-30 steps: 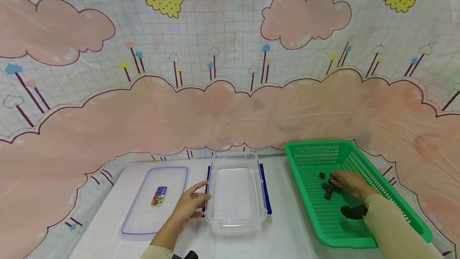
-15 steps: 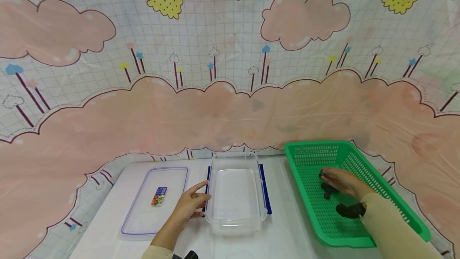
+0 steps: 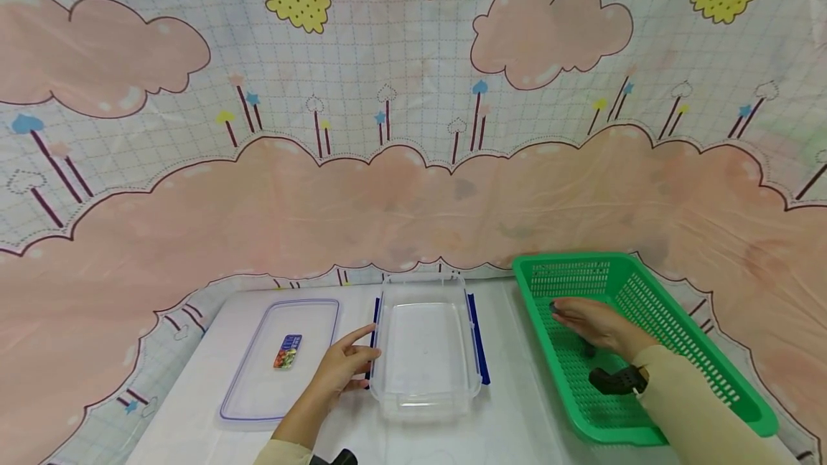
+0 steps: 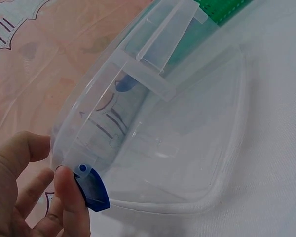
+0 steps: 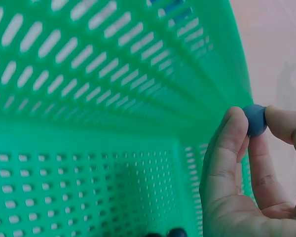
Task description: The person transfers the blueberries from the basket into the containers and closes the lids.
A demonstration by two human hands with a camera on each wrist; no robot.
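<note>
My right hand (image 3: 597,323) is over the green basket (image 3: 581,422), pinching a small dark blueberry (image 5: 255,120) between thumb and fingertips near the basket's left wall. More dark berries (image 5: 177,232) lie on the basket floor, mostly hidden under that hand in the head view. At the left side of a clear plastic storage container (image 3: 424,397), my left hand (image 3: 339,368) holds the rim with thumb and fingers, beside a blue latch (image 4: 92,190). Nothing is visible inside the container.
A clear lid (image 3: 258,400) with a purple-blue edge and a colourful label (image 3: 287,351) lies flat on the white table (image 3: 517,407), left of the container. Another blue latch (image 3: 479,343) hangs on the container's right side. A patterned cloth (image 3: 413,214) rises behind.
My right hand has picked up a blueberry from the group in the basket and moved left with it toward the basket's left wall. The left hand and the container stay put.
</note>
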